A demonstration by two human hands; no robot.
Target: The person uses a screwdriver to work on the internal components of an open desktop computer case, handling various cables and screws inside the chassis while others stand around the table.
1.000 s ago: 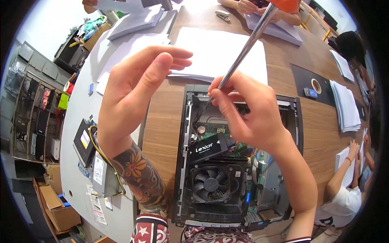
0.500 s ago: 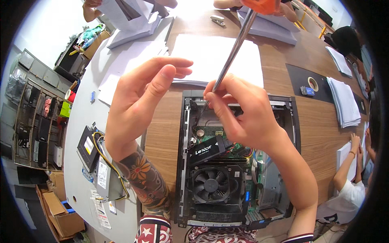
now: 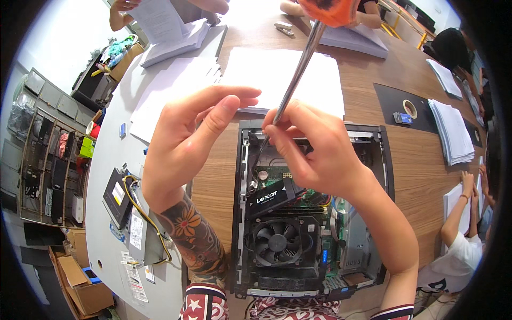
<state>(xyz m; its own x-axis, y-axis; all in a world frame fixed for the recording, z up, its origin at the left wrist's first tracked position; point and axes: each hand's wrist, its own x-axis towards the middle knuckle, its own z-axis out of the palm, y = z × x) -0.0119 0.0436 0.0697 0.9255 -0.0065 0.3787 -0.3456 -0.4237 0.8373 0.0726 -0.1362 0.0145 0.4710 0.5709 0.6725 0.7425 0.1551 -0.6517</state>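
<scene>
My right hand (image 3: pixel 325 146) pinches the metal shaft of a long screwdriver (image 3: pixel 300 72) between thumb and fingers. Its orange handle rises at the top of the view, and its tip points down into the upper left of an open black computer case (image 3: pixel 389 181). My left hand (image 3: pixel 184 141) hovers left of the case, thumb and fingers apart, holding nothing. Inside the case, a black solid-state drive (image 3: pixel 272 198) lies tilted across the green motherboard (image 3: pixel 276 172), below my right hand. A black cooling fan (image 3: pixel 277 242) sits nearer to me. Where exactly the tip touches is hard to make out.
At left on the grey table lie a metal power supply (image 3: pixel 141 237) with cables and a flat drive (image 3: pixel 115 194). Paper sheets (image 3: pixel 250 64) cover the area beyond the case. A tape roll (image 3: pixel 409 109) and paper stack (image 3: pixel 450 130) lie right. Other people handle papers around the table.
The screwdriver and my right hand have shifted slightly to the left, handle included. My left hand has dropped a little toward me. The drive and case stay put.
</scene>
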